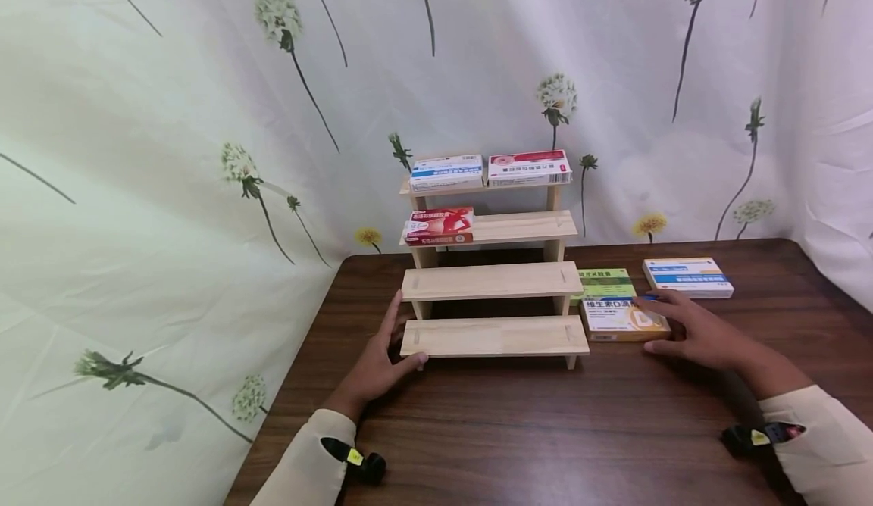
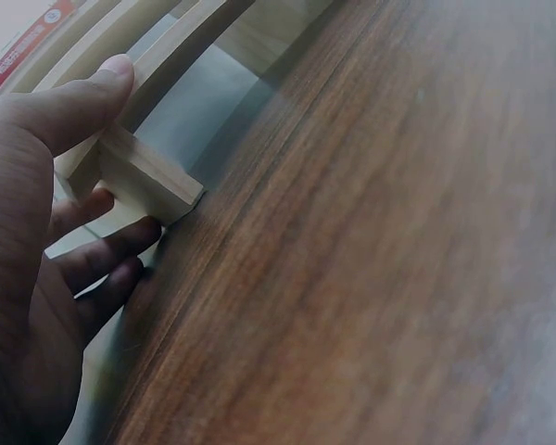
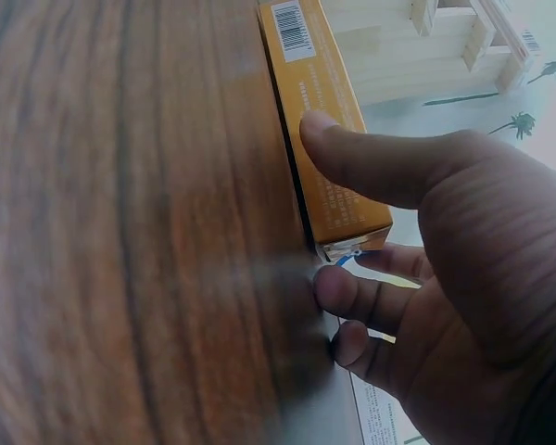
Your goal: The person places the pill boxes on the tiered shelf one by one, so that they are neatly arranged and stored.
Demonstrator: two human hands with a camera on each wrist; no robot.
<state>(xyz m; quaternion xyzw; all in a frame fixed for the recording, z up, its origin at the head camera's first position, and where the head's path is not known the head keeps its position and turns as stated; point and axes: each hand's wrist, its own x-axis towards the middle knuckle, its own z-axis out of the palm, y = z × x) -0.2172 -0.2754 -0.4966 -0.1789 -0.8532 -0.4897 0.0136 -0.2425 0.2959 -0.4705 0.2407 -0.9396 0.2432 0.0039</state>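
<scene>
1. On my head feed, the right hand (image 1: 696,332) grips the right end of a flat white-and-orange cardboard box (image 1: 617,320) printed with a large "D"; the right wrist view shows the thumb across its orange side and the fingers bent around the end.
2. I see that box lying flat on the dark brown wood-grain table (image 1: 511,430), just right of the lowest tiers of a pale wooden four-tier stand (image 1: 491,282).
3. The left hand (image 1: 373,366) is unclenched, fingers spread, at the left end of the stand. I see its thumb by the front corner of the lowest shelf and its index finger reaching back along the side; how firmly it presses, I cannot tell.
4. Just behind the box in my right hand lies a green cardboard box (image 1: 607,282), partly hidden. To its right, apart from it, is a flat white-and-blue box (image 1: 689,279).
5. On the top tier I count two cartons side by side: a white one with blue bands (image 1: 446,173) at left, a white-and-red one (image 1: 530,167) at right.
6. One tier down, a red box (image 1: 439,224) lies at the left end.
7. Behind everything hangs a white dandelion-print cloth (image 1: 170,74).
</scene>
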